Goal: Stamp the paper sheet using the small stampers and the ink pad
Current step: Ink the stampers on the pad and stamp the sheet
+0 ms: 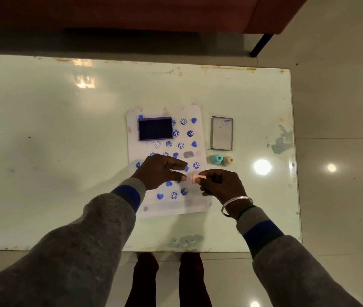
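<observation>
A white paper sheet [198, 202] covered with several blue stamp marks lies in the middle of the table. The open ink pad [155, 128] sits on the sheet's upper left corner. My right hand [221, 185] pinches a small pink stamper [196, 177] above the sheet's right side. My left hand [159, 171] hovers over the sheet with fingers stretched toward the pink stamper, holding nothing. A blue stamper [217, 160] and an orange stamper [228, 161] stand just right of the sheet.
The ink pad's lid [222, 133] lies right of the sheet. The white table [65, 151] has worn edges and a paint chip at the right. A chair leg [261, 45] stands beyond the far edge. My legs show below the near edge.
</observation>
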